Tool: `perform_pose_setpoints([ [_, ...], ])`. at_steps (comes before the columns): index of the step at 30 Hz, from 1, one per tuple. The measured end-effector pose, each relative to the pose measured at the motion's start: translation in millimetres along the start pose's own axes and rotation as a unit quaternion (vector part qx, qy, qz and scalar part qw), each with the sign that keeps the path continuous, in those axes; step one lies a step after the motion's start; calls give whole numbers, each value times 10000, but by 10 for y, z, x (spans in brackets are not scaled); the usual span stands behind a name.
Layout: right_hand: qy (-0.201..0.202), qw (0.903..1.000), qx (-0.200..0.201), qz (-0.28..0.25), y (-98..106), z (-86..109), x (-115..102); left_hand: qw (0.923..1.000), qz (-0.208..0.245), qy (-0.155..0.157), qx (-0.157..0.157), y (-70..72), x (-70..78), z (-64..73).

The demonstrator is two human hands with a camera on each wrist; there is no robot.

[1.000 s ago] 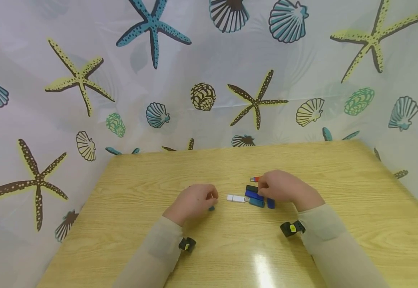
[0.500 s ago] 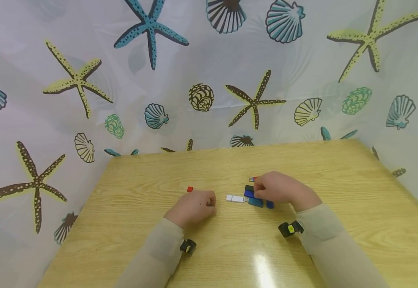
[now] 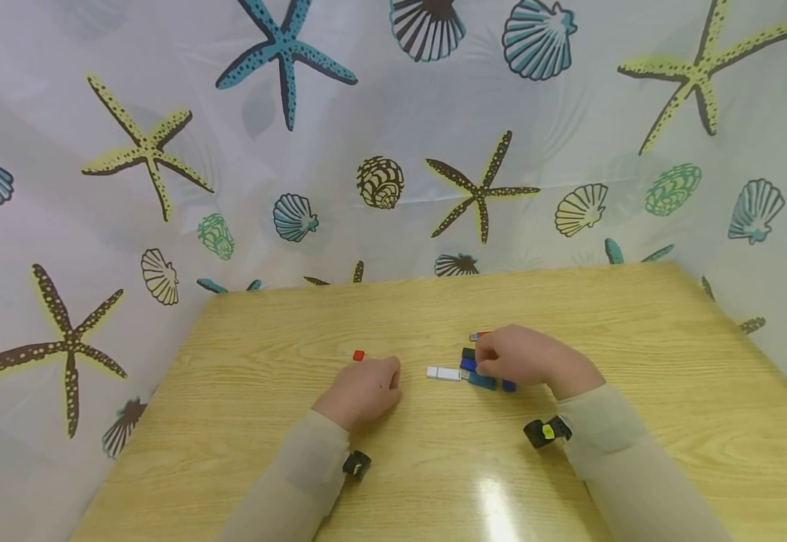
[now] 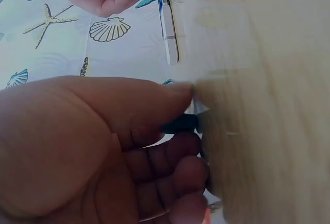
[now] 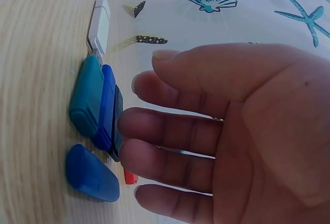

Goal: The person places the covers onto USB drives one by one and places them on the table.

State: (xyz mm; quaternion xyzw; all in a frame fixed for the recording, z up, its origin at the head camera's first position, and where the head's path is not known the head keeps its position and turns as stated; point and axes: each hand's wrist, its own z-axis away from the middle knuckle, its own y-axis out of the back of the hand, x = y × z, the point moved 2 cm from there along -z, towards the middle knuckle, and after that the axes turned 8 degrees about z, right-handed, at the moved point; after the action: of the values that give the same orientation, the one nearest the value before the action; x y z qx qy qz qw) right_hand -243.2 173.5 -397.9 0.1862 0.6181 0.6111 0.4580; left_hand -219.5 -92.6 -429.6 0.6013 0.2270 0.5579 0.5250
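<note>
In the left wrist view, my left hand (image 4: 149, 147) pinches a small teal cap (image 4: 180, 123) between thumb and fingers, right at the tabletop; in the head view the hand (image 3: 364, 391) hides it. My right hand (image 3: 518, 354) hovers over a cluster of USB sticks with loosely curled fingers and nothing in them. Beneath and beside it lie a teal USB stick (image 5: 86, 98), a blue stick (image 5: 106, 110) and a dark stick (image 3: 469, 352), side by side. A white USB stick (image 3: 444, 373) touches the teal stick's metal plug. A blue cap (image 5: 92, 174) lies near the right fingers.
A small red cap (image 3: 358, 355) lies just behind the left hand. Behind the right hand is a red USB stick (image 3: 478, 336), partly covered. The wooden table (image 3: 285, 324) meets a white curtain (image 3: 339, 248) printed with shells and starfish at its back and sides.
My left hand has drawn slightly nearer, uncovering the red cap; the teal piece under it is now hidden in the head view. My right hand has shifted a little left.
</note>
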Motion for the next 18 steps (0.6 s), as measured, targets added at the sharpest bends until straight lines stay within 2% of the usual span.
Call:
perform_pose_setpoints([
  [8,-161,9998,-47,-71,-18,7,-35,9996,241,146,38,9,12,-12],
  [18,-210,9995,-205,148,-19,-16,-62,9985,223,-323,390,50,63,-31],
])
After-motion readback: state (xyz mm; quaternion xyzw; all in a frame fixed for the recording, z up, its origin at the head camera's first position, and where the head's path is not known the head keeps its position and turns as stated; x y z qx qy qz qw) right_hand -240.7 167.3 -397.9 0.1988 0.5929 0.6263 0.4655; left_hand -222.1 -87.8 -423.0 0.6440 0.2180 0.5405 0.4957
